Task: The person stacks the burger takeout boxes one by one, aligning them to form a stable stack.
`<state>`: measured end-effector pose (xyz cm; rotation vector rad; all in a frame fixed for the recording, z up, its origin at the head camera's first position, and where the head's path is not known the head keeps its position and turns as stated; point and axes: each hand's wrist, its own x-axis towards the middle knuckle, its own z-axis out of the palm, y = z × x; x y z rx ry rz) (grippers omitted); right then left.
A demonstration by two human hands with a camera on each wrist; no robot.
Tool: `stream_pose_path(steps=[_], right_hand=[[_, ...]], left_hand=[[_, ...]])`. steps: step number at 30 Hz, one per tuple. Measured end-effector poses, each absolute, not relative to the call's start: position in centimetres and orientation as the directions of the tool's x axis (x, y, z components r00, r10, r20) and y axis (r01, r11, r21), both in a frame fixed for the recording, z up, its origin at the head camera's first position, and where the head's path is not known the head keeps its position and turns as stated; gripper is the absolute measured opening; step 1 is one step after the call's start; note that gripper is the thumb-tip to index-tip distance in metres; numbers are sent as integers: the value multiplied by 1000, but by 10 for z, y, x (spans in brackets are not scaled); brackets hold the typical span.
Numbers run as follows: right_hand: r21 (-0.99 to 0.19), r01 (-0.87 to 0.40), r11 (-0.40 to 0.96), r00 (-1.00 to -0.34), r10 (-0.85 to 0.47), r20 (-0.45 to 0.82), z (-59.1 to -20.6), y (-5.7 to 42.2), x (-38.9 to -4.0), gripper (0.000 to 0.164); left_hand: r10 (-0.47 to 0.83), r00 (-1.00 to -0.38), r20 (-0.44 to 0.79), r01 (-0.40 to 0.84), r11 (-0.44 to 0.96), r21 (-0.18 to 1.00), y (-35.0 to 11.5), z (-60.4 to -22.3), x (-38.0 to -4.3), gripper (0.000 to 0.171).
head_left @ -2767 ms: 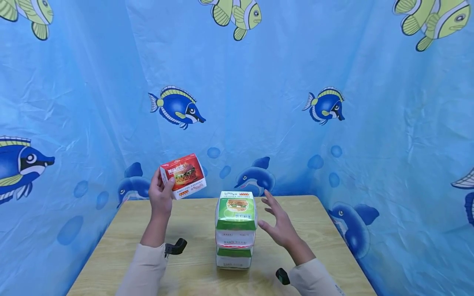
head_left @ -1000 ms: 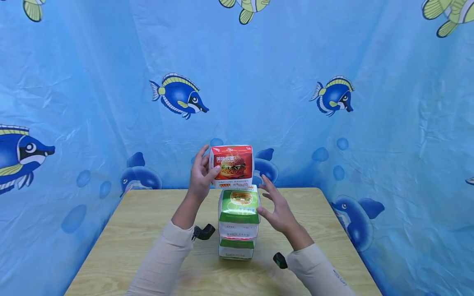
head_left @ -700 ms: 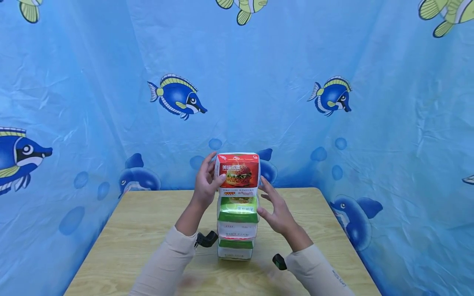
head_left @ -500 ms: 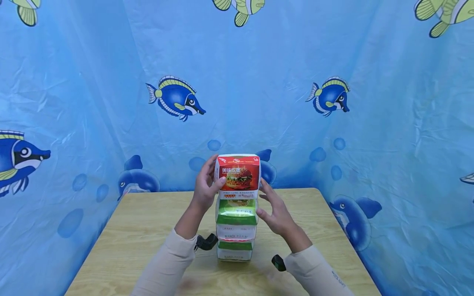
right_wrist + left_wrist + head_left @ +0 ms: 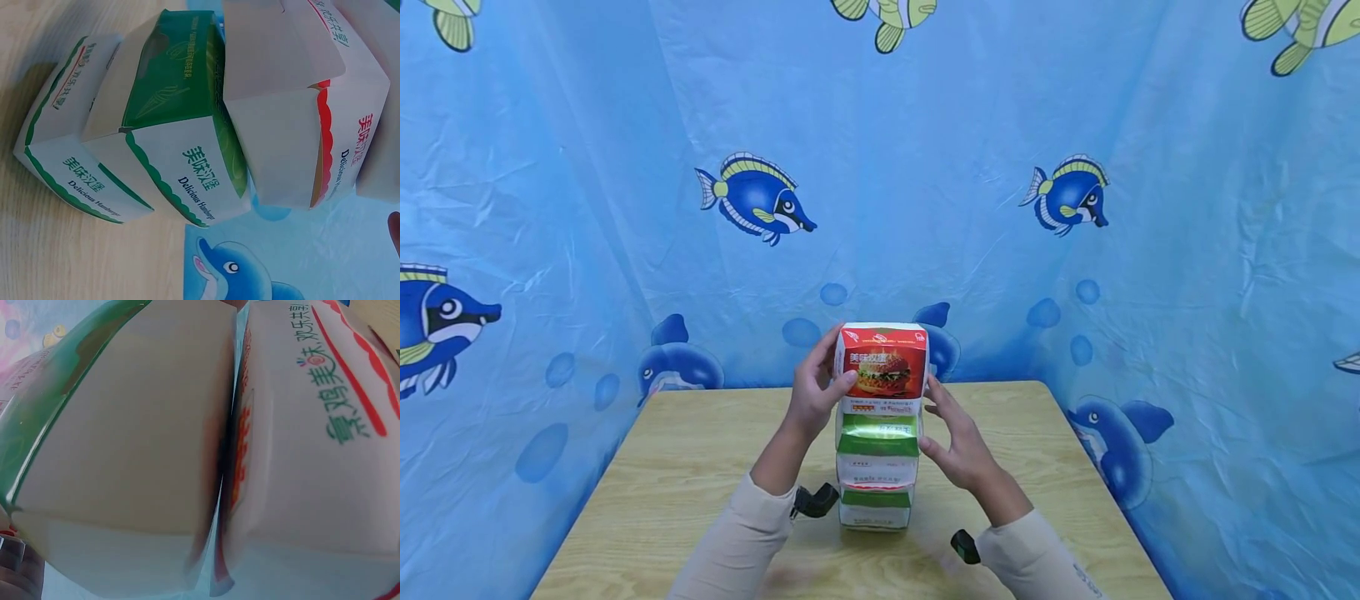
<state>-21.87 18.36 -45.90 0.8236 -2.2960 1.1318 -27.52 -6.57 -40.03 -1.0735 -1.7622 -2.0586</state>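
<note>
A red burger box rests on top of an upright stack of paper burger boxes. My left hand holds it at its left side, thumb on the front and fingers mostly hidden behind. Beneath it come a green burger box, a white box with a red edge and a green-and-white box. My right hand is at the stack's right side, fingers extended, thumb near the green box; contact is unclear. Side panels of the boxes lean slightly out of line in the right wrist view.
The stack stands on a light wooden table, whose bare surface spreads on both sides. A blue sheet printed with fish and dolphins encloses the back and sides. A dark wrist camera sits on the left cuff, another on the right.
My left hand has brought the red burger box from the left onto the stack, and both have lowered a little since half a second ago. The right hand has stayed beside the stack.
</note>
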Motion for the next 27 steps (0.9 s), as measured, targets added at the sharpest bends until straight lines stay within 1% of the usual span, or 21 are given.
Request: stream_pose_path(steps=[7,11,20,27], right_hand=[[-545,-673,501,-726,-304,617,-460,184,-216,87],[-524,-687,503,-709,-308,634,-462,184,-214,87],[-482,-727,490,-662,-315,680,-461,184,-213,87],[-485,-717,500,-670,-303,678,-461,185,-213,88]], left_hand=[[283,-697,659,602,-269,752,-65,-404,-273,71],[280,-689,669,607,-281,743,-65,-406,-271,73],[264,-689,674,611,-289,737,-63,-406,-267,69],[258,-693,673,604,-301,738,-61,-406,-266,71]])
